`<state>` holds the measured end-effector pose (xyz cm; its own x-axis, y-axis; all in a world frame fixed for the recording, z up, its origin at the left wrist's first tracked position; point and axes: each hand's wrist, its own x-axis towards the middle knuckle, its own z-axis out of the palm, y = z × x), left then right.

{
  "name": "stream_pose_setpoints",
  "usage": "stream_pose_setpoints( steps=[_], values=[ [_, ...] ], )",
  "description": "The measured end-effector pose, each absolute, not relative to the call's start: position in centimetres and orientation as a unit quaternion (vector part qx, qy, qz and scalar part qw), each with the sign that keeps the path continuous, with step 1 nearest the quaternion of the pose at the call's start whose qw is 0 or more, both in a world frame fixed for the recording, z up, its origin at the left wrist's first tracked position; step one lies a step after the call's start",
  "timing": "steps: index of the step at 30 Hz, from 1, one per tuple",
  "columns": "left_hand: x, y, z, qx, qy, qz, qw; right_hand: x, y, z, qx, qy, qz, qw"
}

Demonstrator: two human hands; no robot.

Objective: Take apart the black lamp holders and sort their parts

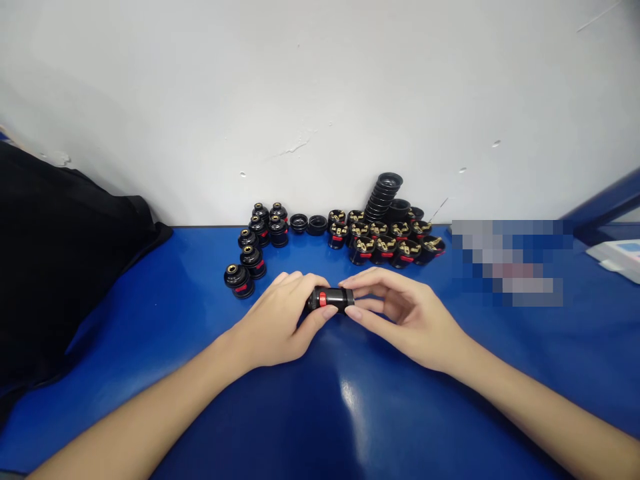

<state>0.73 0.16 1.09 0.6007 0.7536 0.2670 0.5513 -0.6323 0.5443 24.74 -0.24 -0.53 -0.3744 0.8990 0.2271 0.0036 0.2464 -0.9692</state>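
In the head view, a black lamp holder (336, 299) with a red switch lies sideways between my two hands, just above the blue table. My left hand (280, 319) is closed around its left end, thumb along the front. My right hand (405, 313) pinches the rim at its right end between thumb and fingertips. Behind my left hand stand several domed lamp holders (254, 260) with brass-threaded tops. Behind my right hand, several uncapped lamp holder bodies (385, 249) stand upright, brass contacts showing. The far end of the held piece is partly covered by fingers.
A leaning stack of black rings (384, 195) stands by the white wall (320, 100). Two loose black rings (317, 225) lie between the groups. Black cloth (60, 260) drapes over the left side. A blurred-out patch (510, 267) and a white object (617, 259) are at the right.
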Motion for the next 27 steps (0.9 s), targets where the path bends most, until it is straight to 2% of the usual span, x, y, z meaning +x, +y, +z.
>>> stream_pose_setpoints(
  steps=[3, 6, 12, 18, 24, 27],
  values=[
    [0.77, 0.01, 1.23, 0.858, 0.396, 0.241, 0.221, 24.60, -0.64, -0.55, -0.312, -0.696, 0.454, 0.460],
    [0.83, -0.09, 1.23, 0.859, 0.390, 0.249, 0.217, 24.44, -0.79, -0.54, -0.327, -0.716, 0.430, 0.442],
    [0.90, -0.20, 1.29, 0.871, 0.372, 0.253, 0.197, 24.52, -0.09, -0.51, -0.383, -0.648, 0.543, 0.372],
    [0.79, -0.04, 1.24, 0.863, 0.393, 0.251, 0.195, 24.55, -0.41, -0.46, -0.313, -0.706, 0.462, 0.437],
    [0.58, 0.07, 1.14, 0.870, 0.389, 0.249, 0.174, 24.56, -0.24, -0.57, -0.388, -0.663, 0.539, 0.344],
    [0.57, 0.07, 1.22, 0.870, 0.388, 0.248, 0.177, 24.66, -0.20, -0.55, -0.372, -0.657, 0.547, 0.362]
  ],
)
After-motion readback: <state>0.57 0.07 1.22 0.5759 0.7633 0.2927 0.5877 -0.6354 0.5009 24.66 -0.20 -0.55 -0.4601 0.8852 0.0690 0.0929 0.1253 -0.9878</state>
